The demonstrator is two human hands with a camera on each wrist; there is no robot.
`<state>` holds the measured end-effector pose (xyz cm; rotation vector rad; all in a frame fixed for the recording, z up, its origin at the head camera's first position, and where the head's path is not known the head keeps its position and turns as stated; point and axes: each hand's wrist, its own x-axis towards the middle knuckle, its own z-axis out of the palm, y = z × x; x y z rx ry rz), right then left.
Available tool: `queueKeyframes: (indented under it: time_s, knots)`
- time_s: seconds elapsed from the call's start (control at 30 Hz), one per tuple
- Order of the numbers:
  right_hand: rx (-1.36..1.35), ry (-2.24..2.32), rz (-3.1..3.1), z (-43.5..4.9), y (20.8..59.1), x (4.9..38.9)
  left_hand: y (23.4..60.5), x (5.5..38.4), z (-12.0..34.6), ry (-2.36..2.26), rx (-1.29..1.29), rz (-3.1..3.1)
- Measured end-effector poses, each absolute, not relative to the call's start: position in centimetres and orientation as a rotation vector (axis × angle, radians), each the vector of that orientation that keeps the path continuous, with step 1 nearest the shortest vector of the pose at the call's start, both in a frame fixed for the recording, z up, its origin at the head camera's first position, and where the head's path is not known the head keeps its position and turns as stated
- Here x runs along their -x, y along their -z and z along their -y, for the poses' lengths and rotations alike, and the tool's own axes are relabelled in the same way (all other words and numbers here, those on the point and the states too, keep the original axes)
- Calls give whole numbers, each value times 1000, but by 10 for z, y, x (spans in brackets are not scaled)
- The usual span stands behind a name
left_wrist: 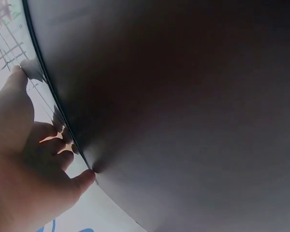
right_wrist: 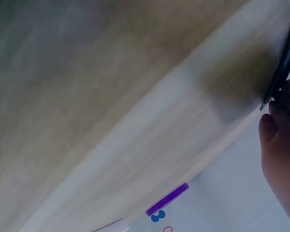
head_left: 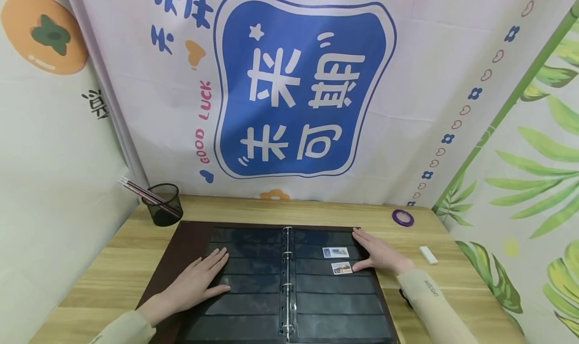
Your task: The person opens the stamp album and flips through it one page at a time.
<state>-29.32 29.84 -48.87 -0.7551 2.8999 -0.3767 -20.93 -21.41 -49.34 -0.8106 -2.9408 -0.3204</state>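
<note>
A ring-bound stamp album [head_left: 244, 283] lies spread on the table, its black pages divided into clear strip pockets. Metal rings [head_left: 287, 287] run down the middle. On the right page sit two small stamps, an upper one [head_left: 336, 252] and a lower one [head_left: 341, 268]. My left hand [head_left: 199, 278] rests on the left page with fingers extended; in the left wrist view the same hand [left_wrist: 38, 154] touches the dark page. My right hand [head_left: 380, 251] lies along the right page's outer edge, fingers stretched forward, the thumb tip beside the lower stamp. The right wrist view shows this hand [right_wrist: 285, 140] at the album's dark edge.
A black mesh cup [head_left: 163, 204] with several pencils [head_left: 145, 190] stands at the back left of the wooden table [head_left: 104, 268]. To the right lie a purple tape roll [head_left: 402, 218] and a white eraser [head_left: 428, 255]. A printed cloth [head_left: 303, 87] hangs behind the table.
</note>
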Motion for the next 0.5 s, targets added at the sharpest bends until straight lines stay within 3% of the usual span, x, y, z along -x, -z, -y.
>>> queueKeyframes:
  time_s: [0.5]
  knots:
    - [818, 493, -2929, -299, 491, 292, 493, 208, 213, 328, 805, 2955]
